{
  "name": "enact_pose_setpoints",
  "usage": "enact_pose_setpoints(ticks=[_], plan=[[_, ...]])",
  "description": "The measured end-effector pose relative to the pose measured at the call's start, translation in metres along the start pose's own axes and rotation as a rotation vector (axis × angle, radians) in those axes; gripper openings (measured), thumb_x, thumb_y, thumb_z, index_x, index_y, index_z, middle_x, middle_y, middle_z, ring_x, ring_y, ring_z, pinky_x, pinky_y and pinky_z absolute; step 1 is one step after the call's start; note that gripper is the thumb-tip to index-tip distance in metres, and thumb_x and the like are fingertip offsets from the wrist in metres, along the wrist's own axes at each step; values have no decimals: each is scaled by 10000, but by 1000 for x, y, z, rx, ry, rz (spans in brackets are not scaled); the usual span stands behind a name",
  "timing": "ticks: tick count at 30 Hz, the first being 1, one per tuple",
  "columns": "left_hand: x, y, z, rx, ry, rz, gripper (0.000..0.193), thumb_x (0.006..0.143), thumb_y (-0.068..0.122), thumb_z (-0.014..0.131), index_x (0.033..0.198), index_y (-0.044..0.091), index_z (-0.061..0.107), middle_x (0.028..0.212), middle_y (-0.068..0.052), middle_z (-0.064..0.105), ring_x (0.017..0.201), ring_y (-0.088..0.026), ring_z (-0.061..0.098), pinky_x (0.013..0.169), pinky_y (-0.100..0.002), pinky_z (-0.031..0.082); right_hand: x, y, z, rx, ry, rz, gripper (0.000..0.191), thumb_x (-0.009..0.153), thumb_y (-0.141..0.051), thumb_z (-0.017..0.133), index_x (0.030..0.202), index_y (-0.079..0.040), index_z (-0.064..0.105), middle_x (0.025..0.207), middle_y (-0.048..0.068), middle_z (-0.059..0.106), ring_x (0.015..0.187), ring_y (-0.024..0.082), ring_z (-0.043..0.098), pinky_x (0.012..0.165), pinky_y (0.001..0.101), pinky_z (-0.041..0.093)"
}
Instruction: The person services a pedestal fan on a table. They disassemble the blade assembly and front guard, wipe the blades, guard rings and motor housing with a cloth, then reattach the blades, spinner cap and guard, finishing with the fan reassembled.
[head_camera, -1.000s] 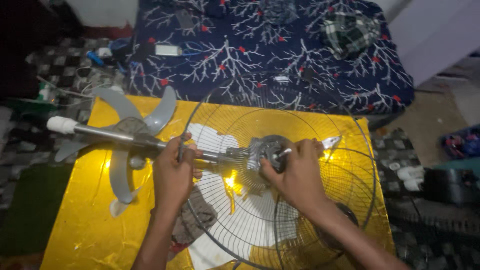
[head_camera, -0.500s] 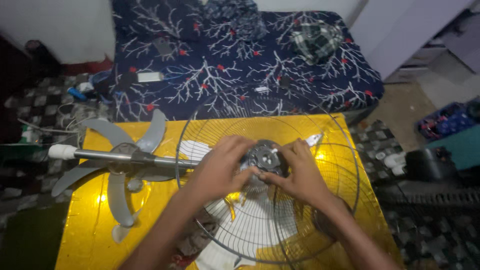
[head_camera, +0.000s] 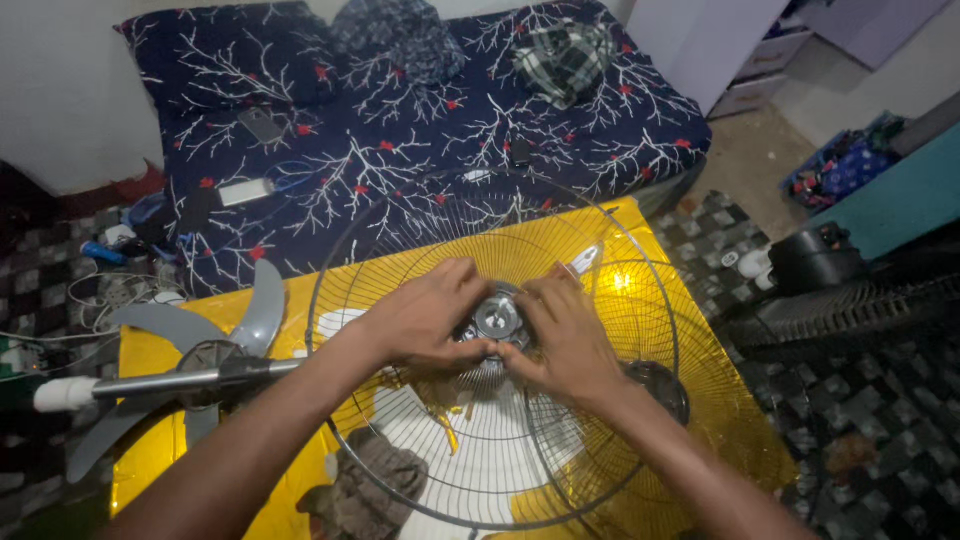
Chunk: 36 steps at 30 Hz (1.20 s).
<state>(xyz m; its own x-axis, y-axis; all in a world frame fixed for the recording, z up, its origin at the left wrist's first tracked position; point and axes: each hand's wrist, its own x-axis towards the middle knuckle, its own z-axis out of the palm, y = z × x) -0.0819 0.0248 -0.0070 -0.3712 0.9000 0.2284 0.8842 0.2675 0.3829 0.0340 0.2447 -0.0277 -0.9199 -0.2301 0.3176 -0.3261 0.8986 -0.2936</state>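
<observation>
Both hands have come closer together since the earlier frame and now meet at the middle of the wire fan guard (head_camera: 560, 440); the left hand, which a moment ago was on the metal pole, is now at the hub. The left hand (head_camera: 425, 315) is closed around the left side of the round grey hub (head_camera: 497, 318), with the fingers curled on it. The right hand (head_camera: 565, 335) grips the right side of the same hub, and its thumb touches the rim of the hub.

The guard lies almost flat on the yellow table (head_camera: 720, 420), its open face toward the camera, and it covers the middle and the right part of the table. The hub sits at its centre, with its axis pointing up toward the viewer.

A metal pole (head_camera: 165, 382) lies along the left part of the table; its long axis runs left to right, and its white end cap (head_camera: 62, 394) sticks out over the left edge. The grey fan blade (head_camera: 215, 335) sits on this pole near the left edge.

A dark crumpled cloth (head_camera: 375, 485) lies near the front edge, under the wires. White paper (head_camera: 470, 455) lies under the guard too.

Behind the far edge is a bed with a dark blue sheet (head_camera: 400, 150) with a white branch pattern. On it lie a white flat rectangular box (head_camera: 245, 191) and a dark phone (head_camera: 262, 125).
</observation>
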Motion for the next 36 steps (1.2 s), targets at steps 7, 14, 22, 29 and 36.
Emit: enact_pose_setpoints(ticks=[7,14,22,29,36], plan=[[14,-13,-10,-54,-26,215,967,708,740,732,1319,9,573,1065,-152,539,972,-358,617,716,-484,528,-6,4,8,-11,58,0,779,907,-531,657,1426,26,490,1568,278,367,1518,488,196,1228,570,144],[30,-27,-1,-6,22,166,881,672,812,736,998,9,576,981,-119,562,884,-332,652,631,-462,529,10,15,18,-94,-147,46,776,942,-571,563,1461,-5,453,1572,261,358,1513,430,209,1230,568,109],[36,-42,5,-126,-16,111,851,659,809,738,915,20,548,927,-110,573,845,-331,661,607,-459,524,11,22,26,-98,-167,7,792,965,-567,526,1471,33,418,1597,264,327,1540,403,173,1223,589,85],[40,-45,10,-143,30,103,817,676,785,755,927,31,563,891,-106,578,798,-341,654,598,-464,505,13,26,28,-90,-197,2,828,985,-585,478,1495,59,373,1605,267,306,1552,405,151,1234,593,70],[38,-47,14,-157,21,60,820,660,803,754,898,39,576,856,-86,580,686,-302,647,523,-443,488,18,31,32,-203,-299,-15,806,994,-570,413,1510,41,311,1599,264,244,1521,395,97,1183,609,53]])
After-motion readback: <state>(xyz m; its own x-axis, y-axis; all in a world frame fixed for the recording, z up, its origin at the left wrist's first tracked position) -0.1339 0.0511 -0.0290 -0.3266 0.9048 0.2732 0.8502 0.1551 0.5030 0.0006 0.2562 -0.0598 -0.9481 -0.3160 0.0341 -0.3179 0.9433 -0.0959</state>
